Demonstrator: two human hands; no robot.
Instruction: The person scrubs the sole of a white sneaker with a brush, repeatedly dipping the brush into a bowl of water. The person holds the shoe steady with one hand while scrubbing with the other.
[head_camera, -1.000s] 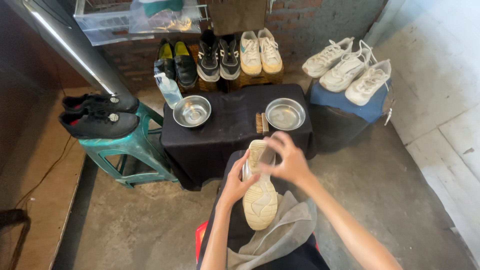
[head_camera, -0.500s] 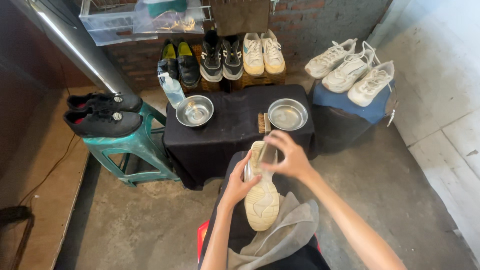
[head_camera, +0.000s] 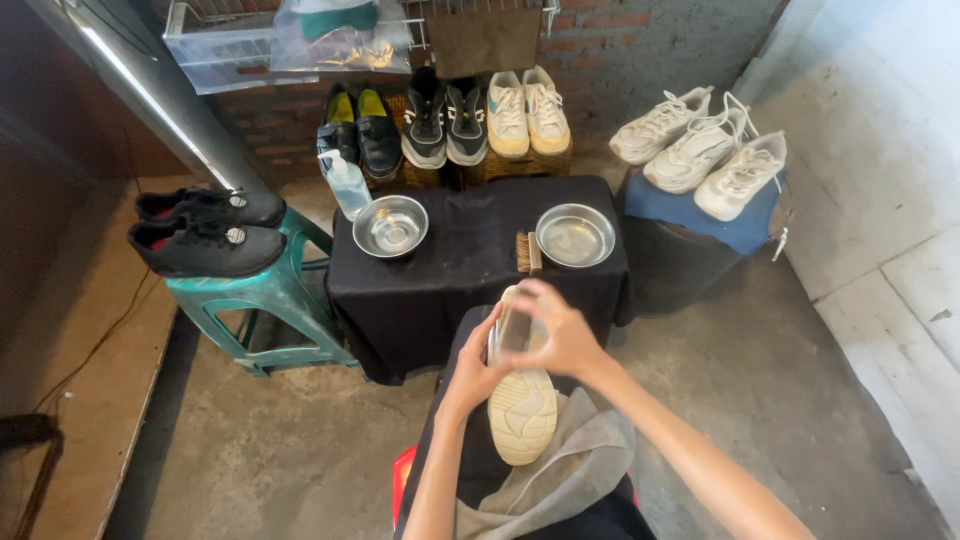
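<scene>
A pale shoe (head_camera: 522, 410) lies sole up on my lap over a grey cloth (head_camera: 572, 462). My left hand (head_camera: 470, 372) grips the shoe's left side near the toe. My right hand (head_camera: 552, 330) is closed on a small brush and presses it against the front of the sole. The toe end of the shoe is hidden under my right hand.
A black-draped table (head_camera: 460, 262) holds two metal bowls (head_camera: 390, 226) (head_camera: 574, 236), a wooden brush (head_camera: 526, 251) and a pump bottle (head_camera: 345, 182). Black shoes (head_camera: 205, 247) rest on a green stool. White sneakers (head_camera: 700, 152) sit on a blue-topped stand; more pairs line the brick wall.
My right hand has slid the brush back along the sole toward me and slightly left. The left hand keeps its hold on the shoe.
</scene>
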